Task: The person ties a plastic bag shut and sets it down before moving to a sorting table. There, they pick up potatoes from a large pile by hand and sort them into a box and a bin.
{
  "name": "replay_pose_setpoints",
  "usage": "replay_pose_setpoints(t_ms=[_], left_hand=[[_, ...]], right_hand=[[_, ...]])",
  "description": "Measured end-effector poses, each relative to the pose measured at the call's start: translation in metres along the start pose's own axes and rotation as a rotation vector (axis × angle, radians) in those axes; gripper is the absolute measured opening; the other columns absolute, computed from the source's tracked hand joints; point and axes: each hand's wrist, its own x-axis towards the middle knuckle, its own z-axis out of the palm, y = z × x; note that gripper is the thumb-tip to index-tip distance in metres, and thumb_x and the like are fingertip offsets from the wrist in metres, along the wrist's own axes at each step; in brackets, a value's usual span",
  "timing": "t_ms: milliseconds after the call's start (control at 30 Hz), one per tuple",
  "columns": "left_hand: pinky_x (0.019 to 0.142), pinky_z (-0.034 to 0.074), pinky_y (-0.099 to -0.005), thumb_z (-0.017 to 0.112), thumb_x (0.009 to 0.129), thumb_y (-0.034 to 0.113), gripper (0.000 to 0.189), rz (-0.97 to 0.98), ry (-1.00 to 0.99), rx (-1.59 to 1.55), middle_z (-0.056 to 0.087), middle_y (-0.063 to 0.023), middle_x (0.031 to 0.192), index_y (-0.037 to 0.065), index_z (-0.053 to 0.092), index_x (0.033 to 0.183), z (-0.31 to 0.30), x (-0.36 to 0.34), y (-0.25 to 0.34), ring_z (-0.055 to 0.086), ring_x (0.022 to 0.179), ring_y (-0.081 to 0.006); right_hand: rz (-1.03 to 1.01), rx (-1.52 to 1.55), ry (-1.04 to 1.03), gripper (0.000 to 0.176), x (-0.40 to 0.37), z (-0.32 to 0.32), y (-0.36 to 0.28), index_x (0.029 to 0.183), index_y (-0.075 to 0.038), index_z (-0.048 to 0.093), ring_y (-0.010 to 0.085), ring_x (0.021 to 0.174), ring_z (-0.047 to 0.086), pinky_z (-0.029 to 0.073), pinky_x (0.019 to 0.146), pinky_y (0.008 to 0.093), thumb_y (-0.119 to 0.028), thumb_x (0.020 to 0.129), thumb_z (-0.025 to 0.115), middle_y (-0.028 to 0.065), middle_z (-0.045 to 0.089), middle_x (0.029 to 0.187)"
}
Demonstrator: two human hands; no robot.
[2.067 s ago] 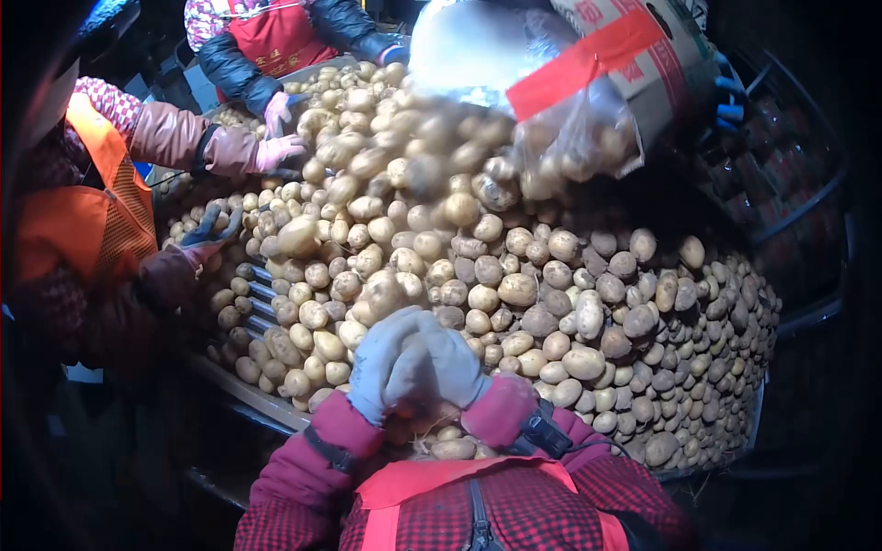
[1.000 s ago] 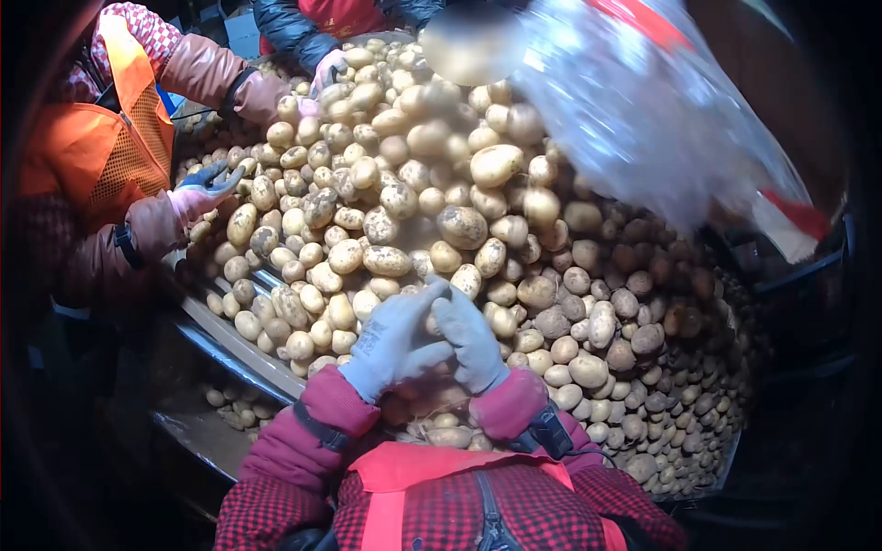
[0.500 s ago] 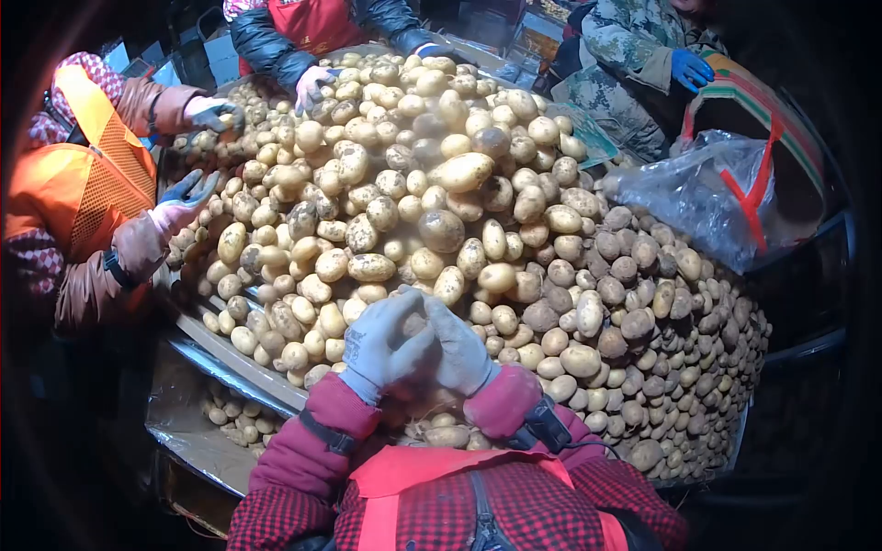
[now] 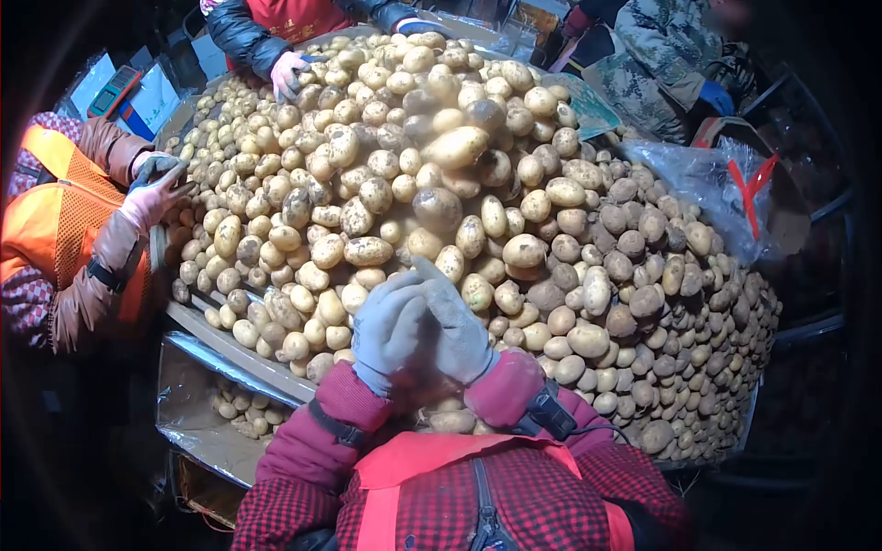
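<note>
Viewing through the head camera | I see gloved left hand point(image 4: 390, 332) and right hand point(image 4: 452, 329) together, fingers partly bent; whether either holds anything, I cannot tell | potatoes point(image 4: 524, 251) heaped on the surface point(image 4: 241, 353), beyond and beside both | clear plastic bag point(image 4: 691, 186) at the heap's far right | orange-vested co-worker point(image 4: 78, 220) at left.

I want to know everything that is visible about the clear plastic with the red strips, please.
The clear plastic looks like thin, glossy film, limp and full of creases. Bright red strips meet on it in a rough X or Y shape. It lies slumped at the far right side of the potato heap, against a dark, open carton. No hand is seen touching it. Whether it is a bag or a sheet, or fixed to the carton, I cannot tell.
</note>
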Motion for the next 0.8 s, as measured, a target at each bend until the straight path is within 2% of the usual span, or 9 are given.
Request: replay_pose_setpoints(t_ms=[33, 167, 300, 400, 467, 533, 600, 700, 800], left_hand=[[0.101, 0.048, -0.0366, 0.053, 0.1, 0.008, 0.03, 0.003, -0.031, 0.0, 0.067, -0.0187, 0.124, 0.0, 0.065, 0.126, -0.001, -0.002, -0.004, 0.063, 0.117, -0.0267], [0.101, 0.047, -0.0299, 0.047, 0.104, 0.008, 0.048, -0.339, -0.031, -0.447, 0.065, -0.0162, 0.128, -0.003, 0.04, 0.15, 0.004, 0.003, 0.01, 0.06, 0.116, -0.0176], [0.107, 0.044, -0.0325, 0.047, 0.101, 0.0, 0.047, -0.133, -0.066, -0.333, 0.06, -0.0185, 0.135, -0.007, 0.042, 0.148, 0.013, 0.009, 0.005, 0.059, 0.122, -0.0222], [0.109, 0.042, -0.0335, 0.046, 0.101, -0.002, 0.046, -0.103, -0.162, -0.386, 0.06, -0.0185, 0.136, -0.007, 0.043, 0.147, 0.011, 0.022, 0.018, 0.056, 0.127, -0.0227], [0.091, 0.052, -0.036, 0.057, 0.097, 0.005, 0.043, -0.187, -0.019, -0.261, 0.065, -0.0181, 0.121, -0.004, 0.052, 0.139, 0.005, 0.048, 0.016, 0.064, 0.108, -0.0245], [0.074, 0.056, -0.0377, 0.068, 0.093, 0.017, 0.043, -0.142, 0.071, -0.068, 0.07, -0.0183, 0.106, -0.001, 0.059, 0.131, 0.0, 0.081, 0.0, 0.07, 0.089, -0.0279], [0.084, 0.056, -0.0327, 0.068, 0.096, 0.023, 0.05, -0.155, -0.156, 0.412, 0.072, -0.0149, 0.11, -0.002, 0.054, 0.137, -0.011, 0.116, -0.001, 0.07, 0.096, -0.0183], [0.082, 0.056, -0.0355, 0.075, 0.089, 0.03, 0.058, -0.255, -0.396, 0.63, 0.073, -0.0149, 0.102, 0.001, 0.056, 0.135, 0.003, 0.141, 0.007, 0.072, 0.091, -0.0239], [0.085, 0.056, -0.0392, 0.077, 0.087, 0.028, 0.059, -0.155, -0.276, 0.464, 0.072, -0.0163, 0.104, 0.002, 0.057, 0.135, 0.013, 0.129, -0.013, 0.071, 0.091, -0.0318]], right_hand=[[0.005, 0.0, 0.0, 0.052, 0.001, 0.0, -0.002, 0.155, -0.008, 0.035, 0.013, 0.108, 0.059, 0.052, 0.097, 0.0307, -0.022, 0.107, 0.05, 0.0068, 0.057, 0.128], [-0.052, -0.006, 0.026, 0.053, 0.006, -0.007, 0.007, 0.154, -0.008, 0.036, 0.0125, 0.105, 0.06, 0.053, 0.094, 0.0298, -0.018, 0.105, 0.054, 0.0047, 0.058, 0.124], [-0.004, 0.173, 0.053, 0.05, 0.004, -0.007, -0.007, 0.152, -0.008, 0.036, 0.0174, 0.111, 0.06, 0.053, 0.098, 0.0351, -0.014, 0.105, 0.052, 0.0063, 0.059, 0.126], [0.003, 0.081, 0.039, 0.045, -0.004, -0.007, -0.028, 0.145, -0.006, 0.045, 0.0213, 0.116, 0.061, 0.052, 0.1, 0.0374, -0.002, 0.101, 0.048, 0.0102, 0.059, 0.13], [-0.379, -0.695, 0.018, 0.045, 0.003, -0.035, -0.02, 0.147, -0.007, 0.045, 0.0167, 0.103, 0.063, 0.053, 0.09, 0.0332, -0.02, 0.105, 0.049, 0.0087, 0.063, 0.123], [-0.413, -0.85, 0.037, 0.048, 0.005, -0.046, -0.014, 0.148, -0.007, 0.045, 0.0148, 0.093, 0.065, 0.054, 0.082, 0.0309, -0.032, 0.106, 0.048, 0.0085, 0.065, 0.118], [-0.196, -0.52, 0.057, 0.051, 0.001, -0.036, -0.018, 0.148, -0.008, 0.045, 0.0157, 0.089, 0.065, 0.054, 0.078, 0.0302, -0.038, 0.107, 0.047, 0.0097, 0.066, 0.115], [-0.025, -0.221, 0.083, 0.054, -0.001, -0.017, -0.031, 0.147, -0.008, 0.046, 0.0164, 0.088, 0.066, 0.053, 0.074, 0.0289, -0.044, 0.107, 0.045, 0.0113, 0.066, 0.115], [0.029, -0.137, 0.094, 0.055, 0.0, -0.018, -0.029, 0.146, -0.007, 0.046, 0.0162, 0.088, 0.066, 0.053, 0.074, 0.0286, -0.045, 0.106, 0.045, 0.0118, 0.066, 0.116]])
